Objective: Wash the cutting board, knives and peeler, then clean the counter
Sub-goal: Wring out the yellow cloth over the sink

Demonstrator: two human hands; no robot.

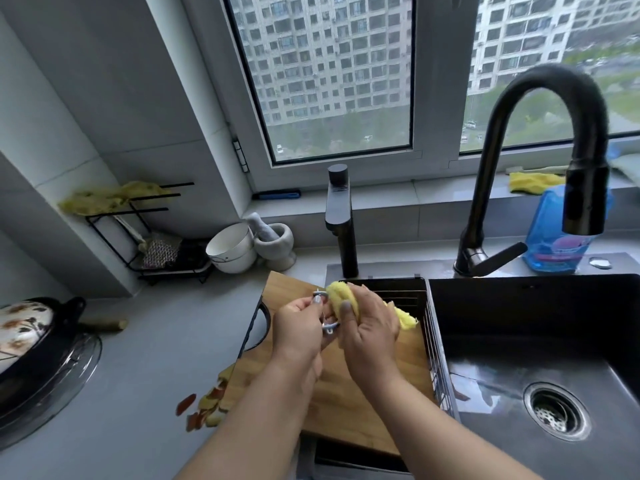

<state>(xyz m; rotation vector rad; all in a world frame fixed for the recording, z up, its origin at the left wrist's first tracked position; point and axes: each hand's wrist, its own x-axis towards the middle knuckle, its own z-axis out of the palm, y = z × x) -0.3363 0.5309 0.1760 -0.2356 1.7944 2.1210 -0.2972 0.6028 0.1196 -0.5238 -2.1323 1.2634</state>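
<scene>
My left hand (pixel 299 327) grips a small metal peeler (pixel 325 311) above the wooden cutting board (pixel 349 407). Pressed against the peeler's head is a yellow cloth (pixel 341 297), bunched in my right hand (pixel 369 329). The board lies over the left part of the black sink (pixel 540 341), partly on a wire rack (pixel 434 344). Red and yellow peel scraps (pixel 204 405) lie on the grey counter (pixel 145 375) by the board's left edge. No knives show.
A black gooseneck faucet (pixel 540 140) arches over the sink, with a second black tap (pixel 341 220) left of it. Blue detergent bottle (pixel 554 233) behind. White bowl (pixel 232 247), mortar (pixel 275 242), a wire rack and a pot with a patterned lid (pixel 24 327) stand at left.
</scene>
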